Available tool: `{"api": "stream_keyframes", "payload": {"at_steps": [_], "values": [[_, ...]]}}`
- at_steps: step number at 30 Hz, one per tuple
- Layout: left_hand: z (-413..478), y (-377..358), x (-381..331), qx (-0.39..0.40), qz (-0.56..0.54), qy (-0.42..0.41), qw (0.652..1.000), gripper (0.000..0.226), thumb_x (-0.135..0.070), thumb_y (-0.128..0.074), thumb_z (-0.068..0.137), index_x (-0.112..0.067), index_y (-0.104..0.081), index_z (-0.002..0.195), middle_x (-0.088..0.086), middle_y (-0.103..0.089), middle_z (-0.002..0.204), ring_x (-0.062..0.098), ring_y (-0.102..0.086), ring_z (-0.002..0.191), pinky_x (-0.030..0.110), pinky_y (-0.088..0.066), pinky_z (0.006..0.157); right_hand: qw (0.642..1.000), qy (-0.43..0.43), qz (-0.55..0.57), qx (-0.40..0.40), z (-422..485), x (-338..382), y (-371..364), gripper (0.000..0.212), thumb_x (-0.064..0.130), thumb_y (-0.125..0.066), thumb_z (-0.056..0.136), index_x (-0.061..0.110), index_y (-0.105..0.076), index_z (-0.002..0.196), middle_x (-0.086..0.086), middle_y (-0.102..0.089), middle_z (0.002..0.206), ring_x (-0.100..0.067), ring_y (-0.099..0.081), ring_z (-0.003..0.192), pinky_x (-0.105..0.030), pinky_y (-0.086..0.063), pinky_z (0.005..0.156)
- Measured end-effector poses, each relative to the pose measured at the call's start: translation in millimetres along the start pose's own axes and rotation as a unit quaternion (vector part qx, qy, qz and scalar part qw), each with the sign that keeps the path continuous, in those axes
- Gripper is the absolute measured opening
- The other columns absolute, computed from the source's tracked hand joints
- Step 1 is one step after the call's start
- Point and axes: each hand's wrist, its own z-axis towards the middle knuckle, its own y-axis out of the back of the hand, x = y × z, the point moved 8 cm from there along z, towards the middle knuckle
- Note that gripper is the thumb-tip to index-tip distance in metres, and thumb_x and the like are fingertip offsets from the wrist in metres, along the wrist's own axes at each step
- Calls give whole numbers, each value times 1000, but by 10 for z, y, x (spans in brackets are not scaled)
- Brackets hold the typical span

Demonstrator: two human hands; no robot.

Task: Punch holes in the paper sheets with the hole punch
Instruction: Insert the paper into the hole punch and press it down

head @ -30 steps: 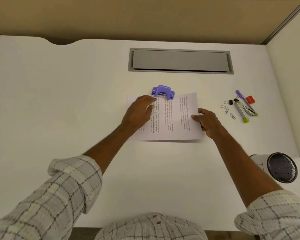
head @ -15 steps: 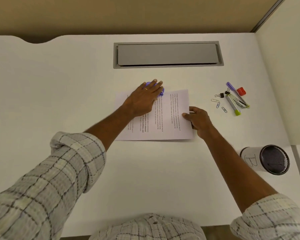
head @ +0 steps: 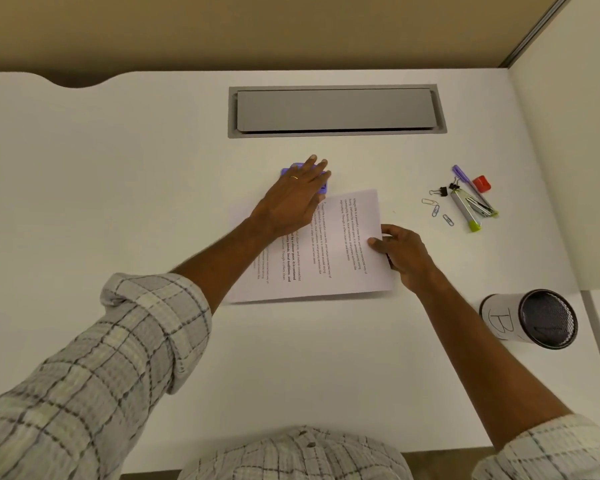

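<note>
presses the left hand (head: 293,202) flat on top of the purple hole punch (head: 322,188), fingers straight and close together, pointing toward the far side of the white desk (head: 136,188), a gold ring (head: 294,177) on one of them. covers most of the punch, leaving only a purple corner to the right of the hand and a sliver to the left.

pinches the right edge of the paper sheets (head: 343,265) with the right hand (head: 404,259): thumb on top of the printed page, other fingers curled at the edge.

sheets flat on the desk, turned sideways, lines of print running toward and away from the body, slightly skewed. punch at the far edge of the sheets, left of the middle, touching or overlapping that edge. paper inside the slot or not: cannot tell, hidden by the hand.

beyond the punch, a grey cable-tray lid (head: 335,110) set into the desk. off to the right, well apart from the paper: a purple pen (head: 462,174), a small red thing (head: 481,183), black binder clips (head: 441,192), a few paper clips (head: 435,210), a silver tool with a lime-green end (head: 465,212). nearer on the right, a black mesh pen cup (head: 548,318) on its side, white label with a hand-drawn "b". plaid sleeves (head: 118,358) rolled up on both forearms.
</note>
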Motion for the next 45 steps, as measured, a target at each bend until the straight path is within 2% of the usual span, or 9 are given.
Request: {"api": "stream_keyframes", "payload": {"at_steps": [4,10,16,20,24,30,37,41,45], "values": [[-147,128,-136,17,-178,36,983,57,-36,-45,108,-21,-29,161,1,-33,167,20,-30,155,36,-24,125,997,53,-29,41,-194,328,56,24,15,-72,91,20,-71,114,-10,-77,105,-30,-74,99,-61,-51,98],[-445,379,-208,-13,-319,48,946,39,-38,-51,106,-24,-52,142,-3,-66,131,13,-69,111,42,-59,98,977,174,-106,62,-687,1127,148,19,23,-71,93,24,-74,112,-6,-77,101,-23,-76,88,-31,-62,75],[-967,694,-232,-130,-445,79,882,22,-31,-54,106,-21,-59,124,1,-73,120,19,-74,102,39,-63,88,955,268,-110,58,-1163,1613,267,33,44,-69,90,27,-70,118,5,-79,94,-7,-72,83,-19,-53,69],[-1338,847,-246,-203,-490,90,843,27,-31,-54,105,-15,-57,126,7,-71,122,20,-73,104,38,-63,89,955,276,11,109,-1294,1446,306,49,34,-62,92,14,-56,136,3,-74,110,-14,-68,105,-32,-56,90],[-1624,939,-316,-250,-507,100,819,21,-33,-55,102,-21,-58,119,0,-72,119,13,-71,102,37,-62,90,946,271,54,167,-1469,1084,-47,46,14,-61,93,7,-53,138,-6,-67,133,-26,-61,126,-44,-48,108],[-1965,1128,-458,-317,-517,94,790,10,-19,-53,106,-24,-59,112,-15,-74,109,7,-70,102,28,-58,88,946,311,45,80,-1779,922,-250,28,15,-56,102,13,-60,130,1,-70,127,-19,-64,120,-44,-50,106],[-2111,902,-540,-296,-502,97,807,25,-19,-48,108,-21,-51,133,-4,-67,122,5,-67,112,24,-57,89,940,337,-6,49,-1842,839,-338,33,17,-55,103,21,-55,135,11,-67,125,4,-62,111,-11,-50,85],[-2109,599,-528,-264,-460,119,839,30,-23,-44,108,-27,-50,137,1,-65,130,14,-63,122,39,-57,102,943,327,-55,36,-1716,660,-417,38,14,-51,104,25,-49,140,10,-62,129,12,-58,111,-8,-51,81],[-2167,640,-581,-294,-459,140,827,29,-16,-41,111,-33,-56,129,-6,-69,122,6,-65,113,22,-57,89,947,318,-49,-10,-1765,684,-337,36,10,-48,104,31,-51,134,22,-62,120,15,-57,106,-5,-49,80]]}}
